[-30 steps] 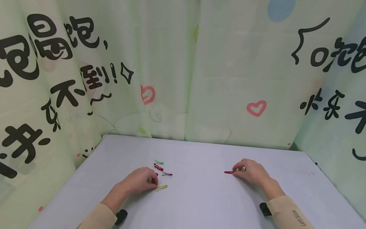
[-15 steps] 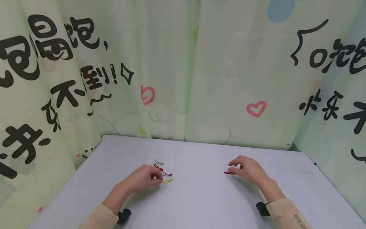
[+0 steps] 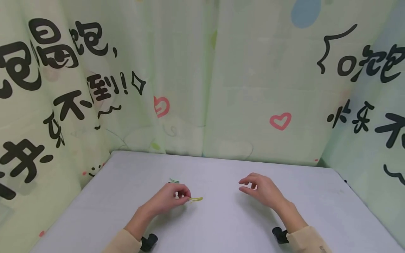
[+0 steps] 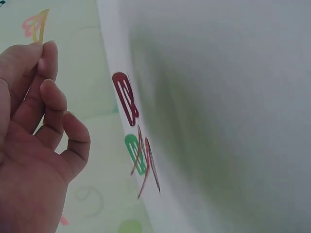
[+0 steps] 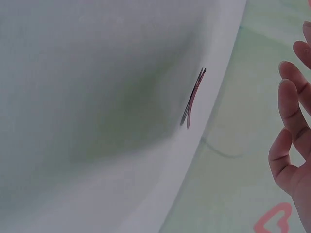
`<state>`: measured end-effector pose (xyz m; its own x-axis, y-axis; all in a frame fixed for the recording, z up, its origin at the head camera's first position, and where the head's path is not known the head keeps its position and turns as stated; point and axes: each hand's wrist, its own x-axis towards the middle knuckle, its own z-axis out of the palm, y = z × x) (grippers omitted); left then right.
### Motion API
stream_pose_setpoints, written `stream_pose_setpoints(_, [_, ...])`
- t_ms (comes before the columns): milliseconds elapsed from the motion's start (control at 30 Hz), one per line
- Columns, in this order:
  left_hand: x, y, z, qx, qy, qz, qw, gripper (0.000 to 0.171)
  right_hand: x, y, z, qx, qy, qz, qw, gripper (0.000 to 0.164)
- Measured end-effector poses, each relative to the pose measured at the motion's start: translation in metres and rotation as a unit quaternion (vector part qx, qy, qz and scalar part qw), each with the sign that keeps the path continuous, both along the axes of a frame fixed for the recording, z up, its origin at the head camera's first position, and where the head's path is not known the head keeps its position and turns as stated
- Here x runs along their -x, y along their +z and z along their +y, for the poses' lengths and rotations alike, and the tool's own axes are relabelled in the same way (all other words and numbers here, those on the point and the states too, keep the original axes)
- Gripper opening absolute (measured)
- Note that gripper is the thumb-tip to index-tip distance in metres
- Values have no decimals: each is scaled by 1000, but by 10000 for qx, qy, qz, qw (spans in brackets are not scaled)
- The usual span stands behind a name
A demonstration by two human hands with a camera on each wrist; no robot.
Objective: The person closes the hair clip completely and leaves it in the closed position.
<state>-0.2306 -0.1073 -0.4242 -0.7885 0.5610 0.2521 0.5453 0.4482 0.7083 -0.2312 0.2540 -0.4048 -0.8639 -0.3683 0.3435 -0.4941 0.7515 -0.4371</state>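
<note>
My left hand (image 3: 169, 198) pinches a yellow snap hair clip (image 3: 196, 199) between thumb and fingertip, raised over the white table. In the left wrist view a dark red hair clip (image 4: 125, 99) and a green hair clip (image 4: 135, 154) lie on the table, with thin reddish clips (image 4: 146, 162) seen edge-on beside them. From the head view my left hand hides most of these. My right hand (image 3: 265, 191) hovers with thumb and fingers parted, holding nothing. A red hair clip (image 5: 193, 98) lies on the table below it, hidden behind the hand in the head view.
The white table (image 3: 221, 225) reaches back to a pale green printed curtain (image 3: 246, 88), which also hangs along both sides. A black wrist camera (image 3: 148, 242) sits at the left wrist and another black camera (image 3: 280, 234) at the right.
The left hand has carried the yellow hair clip up and to the right. My right hand has let go of the red hair clip, opened its fingers and shifted left.
</note>
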Motion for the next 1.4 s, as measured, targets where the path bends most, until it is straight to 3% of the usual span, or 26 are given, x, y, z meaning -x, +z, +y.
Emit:
stream_pose_setpoints(533, [-3, 3, 37, -625, 263, -155, 9976, 3, -11, -6, -41, 813, 491, 58, 9955, 17])
stream_pose_setpoints(933, [-9, 3, 49, -986, 391, -238, 9941, 6, -22, -10, -64, 1436, 949, 55, 9851, 14])
stream_pose_setpoints(1400, [-12, -2, 53, -1298, 506, -526, 9888, 4, -27, -16, -73, 1875, 779, 170, 9790, 14])
